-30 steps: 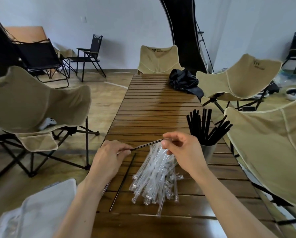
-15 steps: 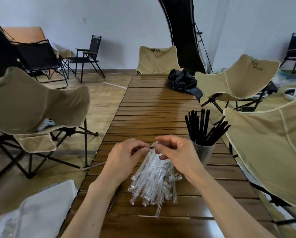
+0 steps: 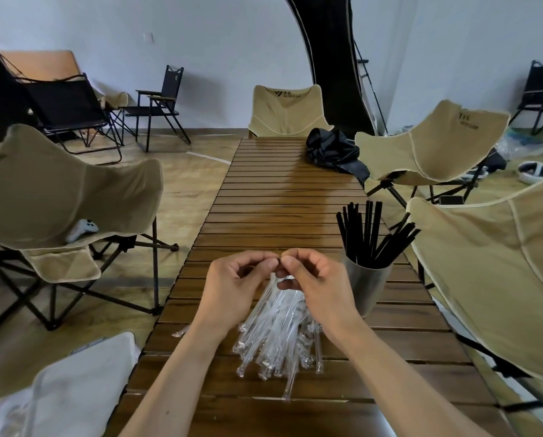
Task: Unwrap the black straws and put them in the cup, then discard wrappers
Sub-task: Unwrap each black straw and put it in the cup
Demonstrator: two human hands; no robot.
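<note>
Head view: hands (image 3: 283, 279) pinched together above wrapper pile (image 3: 276, 335); cup (image 3: 366, 288) right.

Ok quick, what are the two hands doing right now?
Left hand: fingers curled, pinching something tiny at the fingertips; too small to name.
Right hand: fingers curled, pinching at the same spot above the wrappers.

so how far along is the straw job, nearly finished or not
Done: a bunch of black straws stands in the cup.
In hand: the left hand and right hand meet fingertip to fingertip over the wrapper pile; what they pinch is too small to tell.
Left: the clear wrappers on the table aren't discarded yet; whether any hold straws is unclear.
</note>
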